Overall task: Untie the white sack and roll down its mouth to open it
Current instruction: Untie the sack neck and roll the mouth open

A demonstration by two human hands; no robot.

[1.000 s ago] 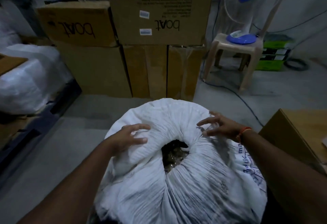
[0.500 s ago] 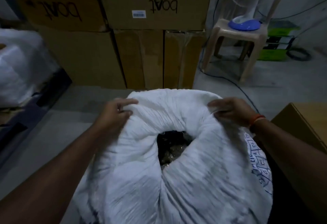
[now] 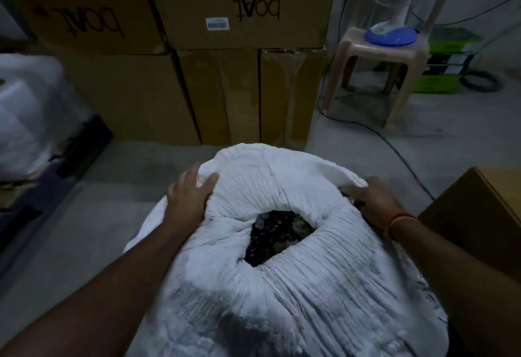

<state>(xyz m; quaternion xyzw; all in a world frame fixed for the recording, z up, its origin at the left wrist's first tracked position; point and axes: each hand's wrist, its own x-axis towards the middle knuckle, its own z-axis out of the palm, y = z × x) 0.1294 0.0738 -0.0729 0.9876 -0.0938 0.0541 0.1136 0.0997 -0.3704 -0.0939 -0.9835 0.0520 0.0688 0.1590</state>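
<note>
**Half-open sack, uneven roll: where it could have gone wrong**

Nearest you, the white sack [image 3: 282, 286] stood on the floor between your forearms, already untied as far as could be seen, its mouth [image 3: 277, 237] only a narrow dark gap with small dark contents showing inside. Your left hand [image 3: 189, 196] gripped a bunch of the rolled rim on the left, thumb curled over the cloth. Your right hand [image 3: 375, 201] held the rim on the opposite side, fingers tucked into a fold and mostly hidden.

The risk, as I judged it, lay in the roll being thick at the far edge and thin toward you. Had you pulled harder on one side, the sack could have leaned and tipped contents through the gap. A bunched grip might also have slipped, letting the roll spring back over the opening.

To your right a cardboard box [image 3: 479, 215] sat close against the sack, leaving little room for your elbow. Farther off stood stacked cartons [image 3: 225, 46] and a plastic stool [image 3: 380, 74] carrying a fan base [image 3: 392, 36].
</note>
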